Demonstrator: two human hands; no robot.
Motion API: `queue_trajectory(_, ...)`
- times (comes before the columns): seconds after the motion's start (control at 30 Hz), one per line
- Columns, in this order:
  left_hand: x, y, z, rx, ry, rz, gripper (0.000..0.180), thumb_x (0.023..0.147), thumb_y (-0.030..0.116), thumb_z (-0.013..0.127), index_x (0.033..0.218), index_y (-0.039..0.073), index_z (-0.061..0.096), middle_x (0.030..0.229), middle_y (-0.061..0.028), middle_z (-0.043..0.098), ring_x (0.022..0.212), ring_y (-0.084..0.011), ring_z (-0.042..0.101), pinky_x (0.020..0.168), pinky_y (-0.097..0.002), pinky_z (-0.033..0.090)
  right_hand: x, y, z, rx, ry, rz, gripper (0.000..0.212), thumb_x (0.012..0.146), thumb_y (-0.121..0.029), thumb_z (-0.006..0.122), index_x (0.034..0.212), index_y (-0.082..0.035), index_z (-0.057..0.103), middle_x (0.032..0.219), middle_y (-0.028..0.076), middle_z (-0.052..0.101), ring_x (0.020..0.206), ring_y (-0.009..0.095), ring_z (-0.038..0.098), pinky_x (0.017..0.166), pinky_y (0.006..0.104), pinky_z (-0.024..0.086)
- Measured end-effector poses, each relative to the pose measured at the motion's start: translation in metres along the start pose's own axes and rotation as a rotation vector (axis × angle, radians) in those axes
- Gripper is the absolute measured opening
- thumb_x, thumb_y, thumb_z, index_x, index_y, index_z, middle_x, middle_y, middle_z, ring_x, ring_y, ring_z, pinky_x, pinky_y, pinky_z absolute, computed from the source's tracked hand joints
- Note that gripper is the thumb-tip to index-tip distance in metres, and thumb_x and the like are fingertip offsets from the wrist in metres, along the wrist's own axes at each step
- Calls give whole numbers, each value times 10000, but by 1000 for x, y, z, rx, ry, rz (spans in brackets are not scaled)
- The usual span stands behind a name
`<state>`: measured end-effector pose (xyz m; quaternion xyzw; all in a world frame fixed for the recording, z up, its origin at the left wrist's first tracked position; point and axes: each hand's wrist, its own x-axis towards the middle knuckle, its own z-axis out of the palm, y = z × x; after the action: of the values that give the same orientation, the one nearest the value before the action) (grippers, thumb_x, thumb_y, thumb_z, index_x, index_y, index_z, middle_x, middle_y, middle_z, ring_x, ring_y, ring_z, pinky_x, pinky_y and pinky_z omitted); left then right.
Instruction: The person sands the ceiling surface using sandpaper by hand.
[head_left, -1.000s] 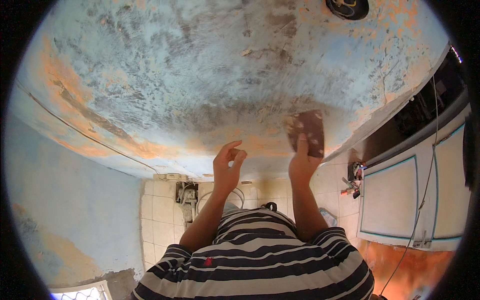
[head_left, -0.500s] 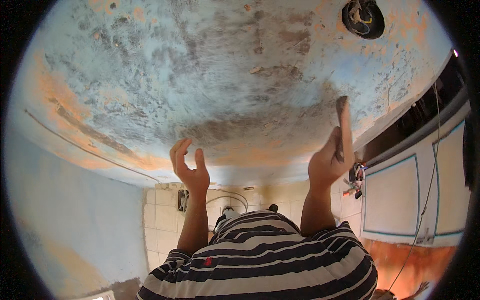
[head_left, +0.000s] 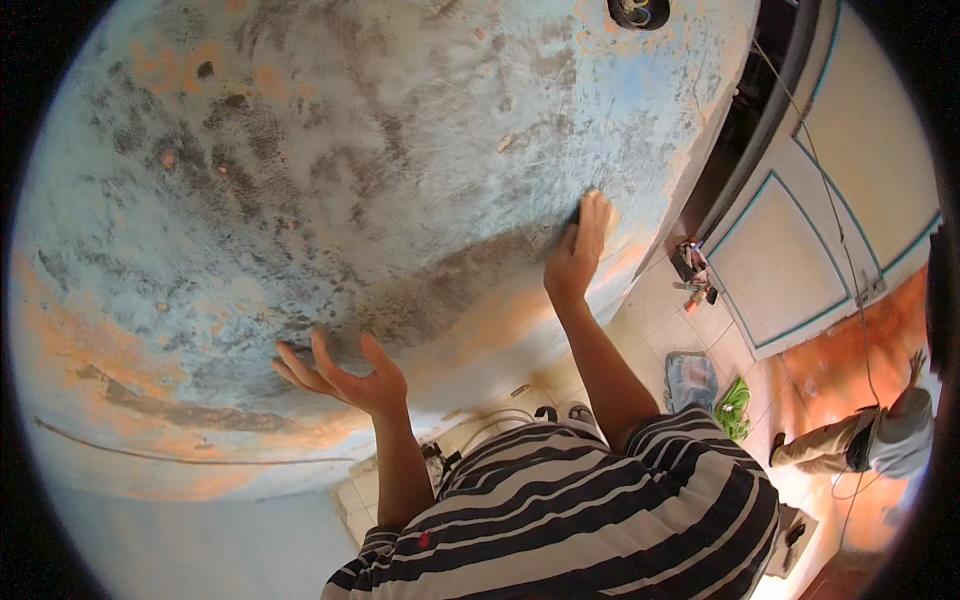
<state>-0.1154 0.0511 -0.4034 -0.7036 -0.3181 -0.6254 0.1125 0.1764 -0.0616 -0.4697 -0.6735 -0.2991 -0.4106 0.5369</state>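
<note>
A patchy wall point(head_left: 420, 190) fills the view ahead, pale blue with grey smears and orange worn areas. My right hand point(head_left: 582, 245) is pressed against it on the right, its fingers wrapped over a sanding block point(head_left: 569, 238). Only a dark edge of the block shows now; the hand covers the rest. Lower and to the left, my left hand point(head_left: 355, 380) is open and holds nothing. Its fingers are spread close to the wall; whether the fingertips touch it, I cannot tell.
A round electrical box point(head_left: 638, 12) with wires is set high in the wall. A thin cable point(head_left: 180, 458) runs along the lower left. Right: a panelled door point(head_left: 785, 265), tools point(head_left: 690, 268), a bluish bag point(head_left: 690, 380) and green bundle point(head_left: 734, 408). Farther right, another person point(head_left: 895, 430) stands.
The view has swung right, bringing the other person into sight. My right hand has brought the sanding block from standing edge-on to against the wall. My left hand's fingers have spread wider.
</note>
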Motion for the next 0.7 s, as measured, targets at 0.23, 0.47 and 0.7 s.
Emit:
queue_trajectory(0.23, -38, -36, 6, -45, -173, 146, 653, 959, 395, 694, 1494, 94, 470, 1680, -287, 121, 1537, -554, 35, 1149, -766, 132, -29, -53, -8, -88, -168, 56, 534, 950, 109, 495, 1478, 27, 496, 1569, 243, 451, 1510, 429, 331, 1266, 520, 159)
queue_trajectory(0.47, -46, -56, 13, -70, -191, 202, 580, 961, 426, 666, 1394, 49, 584, 1682, -315, 95, 1541, -562, -23, 1158, -746, 60, -3, -64, 8, -48, 29, 105, 567, 946, 44, 506, 1508, 28, 434, 1511, 288, 483, 1440, 484, 398, 1248, 590, 172)
queue_trajectory(0.7, -64, -67, 18, -74, -216, 172, 538, 959, 459, 655, 1325, 64, 651, 1675, -334, 105, 1545, -556, -41, 1158, -725, 16, -11, -62, 8, -237, -49, 142, 620, 951, 36, 492, 1556, 35, 355, 1556, 302, 428, 1459, 578, 290, 1198, 590, 239)
